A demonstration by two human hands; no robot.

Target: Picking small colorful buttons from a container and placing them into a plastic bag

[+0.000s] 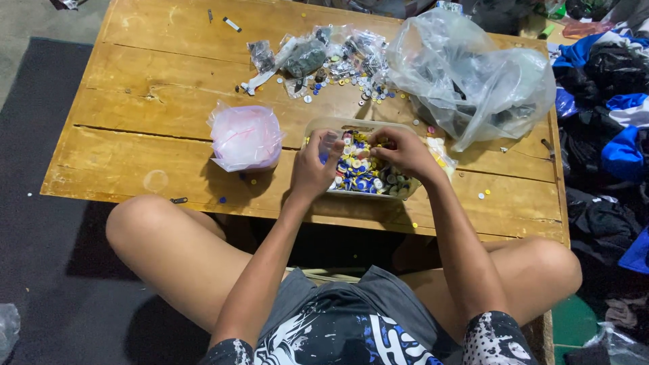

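Both hands over tub (318,124) of buttons (362,174): left hand (312,169) pinching small piece, right hand (400,150) fingers curled, grip unclear. Pink bag (245,137) at 9 o'clock.

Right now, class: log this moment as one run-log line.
left hand: in clear tub | right hand: picking among buttons | pink bag: left of tub | wooden table

tub (324,125) on table (149,74), bag (245,137) left, perhaps touching

Single head view — looks steeply down from above at the wooden worktop (169,74), knees and forearms close below.
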